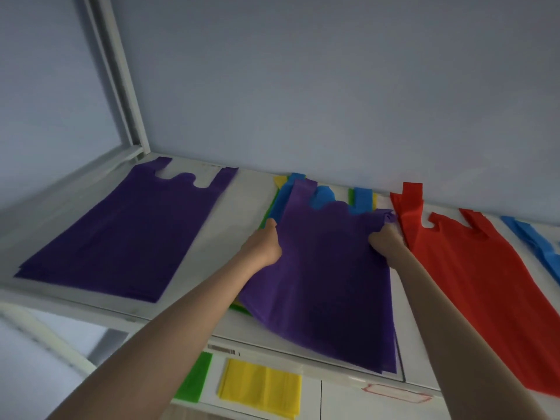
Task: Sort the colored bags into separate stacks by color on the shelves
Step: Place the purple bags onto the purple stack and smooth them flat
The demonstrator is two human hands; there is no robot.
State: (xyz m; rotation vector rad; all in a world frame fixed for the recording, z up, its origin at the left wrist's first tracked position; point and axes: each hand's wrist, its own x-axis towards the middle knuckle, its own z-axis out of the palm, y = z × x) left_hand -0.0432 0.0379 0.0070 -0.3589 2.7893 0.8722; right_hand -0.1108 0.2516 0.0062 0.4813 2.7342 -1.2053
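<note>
White shelf [242, 213] | left hand [266, 244], right hand [386, 242] grip purple bag [327, 283]

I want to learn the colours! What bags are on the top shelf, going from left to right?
Purple bag stack → purple bag held by both hands, on the mixed pile → red bags → blue bag at the right edge.

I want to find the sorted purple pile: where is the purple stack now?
In the head view the purple stack lies flat at the left of the top shelf, left of the mixed pile whose top purple bag both hands hold.
</note>
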